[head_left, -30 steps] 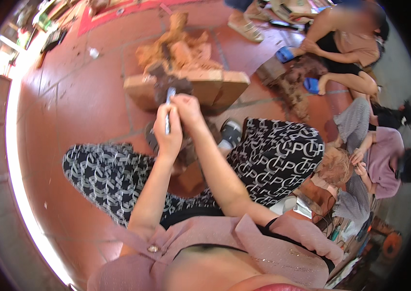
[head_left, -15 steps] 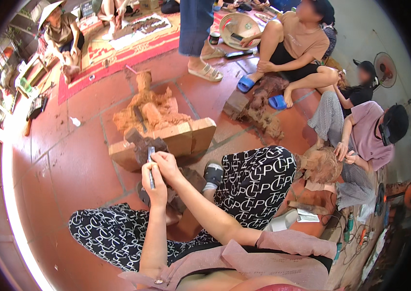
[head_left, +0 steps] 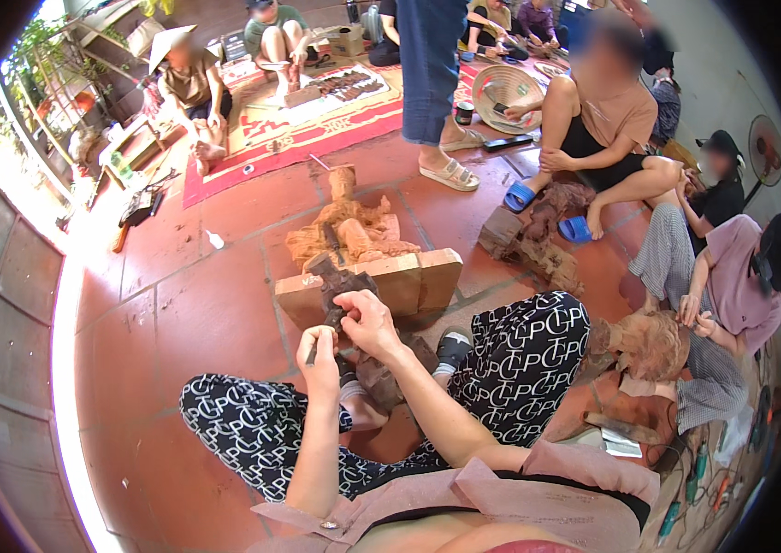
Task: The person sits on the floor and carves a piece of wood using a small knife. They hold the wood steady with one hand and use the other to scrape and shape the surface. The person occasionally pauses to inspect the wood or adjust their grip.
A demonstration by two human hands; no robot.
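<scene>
Floor [head_left: 160, 369]: red tile, dark grout, under everything.
Rug [head_left: 317, 129]: red/yellow, patterned, far side.
Jeans legs [head_left: 429, 74]: someone standing by the near edge of the rug, face out of view.
Tan-shirt person [head_left: 626, 111]: seated right, knees up, blue slippers [head_left: 575, 229] at the feet.
Mauve-shirt person [head_left: 741, 276]: seated lower right, hands at a pale carving [head_left: 644, 343].
Hat person [head_left: 189, 83]: seated far left, conical hat.
Trousers [head_left: 524, 355]: wearer's own, black with white print, knees spread.
Block [head_left: 437, 279]: pale wood, tilted, just past the hands.
Statue [head_left: 351, 221]: orange wood figure, behind the block's top edge; joined or not, can't tell.
Lump [head_left: 543, 244]: rough brown wood, on floor near the slippers.
Fan [head_left: 765, 147]: by the right wall.
Woven tray [head_left: 506, 88]: round, beside tan-shirt person.
Dark carving [head_left: 333, 281]: brown, between wearer's knees, in front of the block; top end pokes up past the right hand, touching the block or not unclear.
Right hand [head_left: 367, 321]: fingers curled at the dark carving; gripping or just pressing, can't tell.
Left hand [head_left: 320, 361]: closed round the tool, lower and left of the right hand.
Tool [head_left: 311, 353]: thin, dark, mostly hidden by fingers; tip not clear.
</scene>
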